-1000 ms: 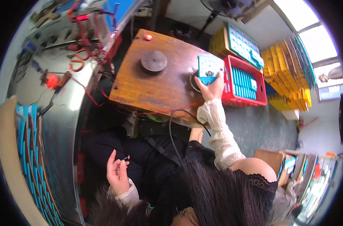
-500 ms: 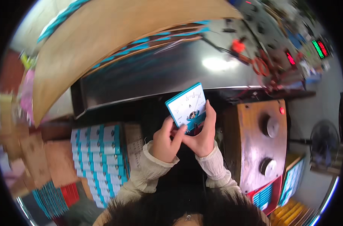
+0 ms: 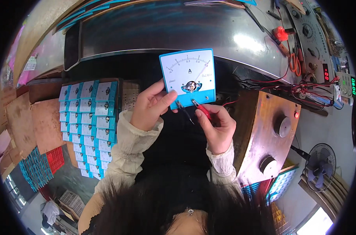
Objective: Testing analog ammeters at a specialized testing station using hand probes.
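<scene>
An ammeter (image 3: 189, 70) with a white scale face and blue frame is tilted slightly in front of me. My left hand (image 3: 148, 107) grips its lower left edge, with the thumb on the front. Below the face, a red alligator clip (image 3: 202, 111) reaches a terminal near the middle of the blue strip. My right hand (image 3: 218, 127) is closed on that clip between thumb and fingers. A black alligator clip (image 3: 184, 111) hangs at the left terminal, beside my left fingertips. The meter's needle points to the upper right of the scale.
Several rows of similar meters (image 3: 90, 117) are stacked at the left. A metal-faced box (image 3: 266, 143) with two knobs and a lit red lamp stands at the right, near a fan (image 3: 320, 167). Beyond lies a steel workbench (image 3: 146, 37); red and black wires (image 3: 303, 88) tangle by instruments.
My hands have moved apart. My right hand has gone from the meter's right edge down to the red clip, and the meter now faces me more squarely. The view has shifted too.
</scene>
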The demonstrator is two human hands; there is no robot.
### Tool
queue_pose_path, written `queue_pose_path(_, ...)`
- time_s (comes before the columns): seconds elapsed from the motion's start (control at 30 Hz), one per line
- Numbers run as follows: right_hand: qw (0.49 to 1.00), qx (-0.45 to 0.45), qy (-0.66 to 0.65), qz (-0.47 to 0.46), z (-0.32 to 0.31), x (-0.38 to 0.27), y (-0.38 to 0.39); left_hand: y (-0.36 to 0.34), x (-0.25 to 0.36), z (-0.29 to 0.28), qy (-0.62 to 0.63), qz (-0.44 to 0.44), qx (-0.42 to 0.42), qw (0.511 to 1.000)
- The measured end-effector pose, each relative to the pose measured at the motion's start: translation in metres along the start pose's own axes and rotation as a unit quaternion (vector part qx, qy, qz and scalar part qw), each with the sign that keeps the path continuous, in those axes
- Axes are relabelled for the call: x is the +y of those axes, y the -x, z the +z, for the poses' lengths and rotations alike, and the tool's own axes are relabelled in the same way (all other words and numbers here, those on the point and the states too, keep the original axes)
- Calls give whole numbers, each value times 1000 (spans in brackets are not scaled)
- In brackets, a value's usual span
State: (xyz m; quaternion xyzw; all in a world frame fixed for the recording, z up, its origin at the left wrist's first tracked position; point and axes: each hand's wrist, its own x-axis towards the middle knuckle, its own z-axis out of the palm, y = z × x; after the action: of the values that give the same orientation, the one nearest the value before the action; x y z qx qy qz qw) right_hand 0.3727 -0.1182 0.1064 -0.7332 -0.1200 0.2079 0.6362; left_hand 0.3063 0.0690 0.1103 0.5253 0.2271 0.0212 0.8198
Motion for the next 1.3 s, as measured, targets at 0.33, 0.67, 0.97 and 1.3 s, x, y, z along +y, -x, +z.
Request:
queue_pose_path(0.33, 998, 13, 53, -36, -24, -6, 6, -6, -4, 24, -36, -8, -6, 999)
queue_pose_path(0.67, 997, 20, 59, -43, -29, -10, 2, -14, -6, 32, -40, 3, 8, 999)
queue_pose_path(0.97, 994, 28, 89, -59, -27, -14, 2, -12, -5, 29, -18, 9, 0, 1000)
queue_pose_path(1.3, 992, 103, -47, -64, -26, -18, -3, 10, 1, 21, 46, 213, 185, 958)
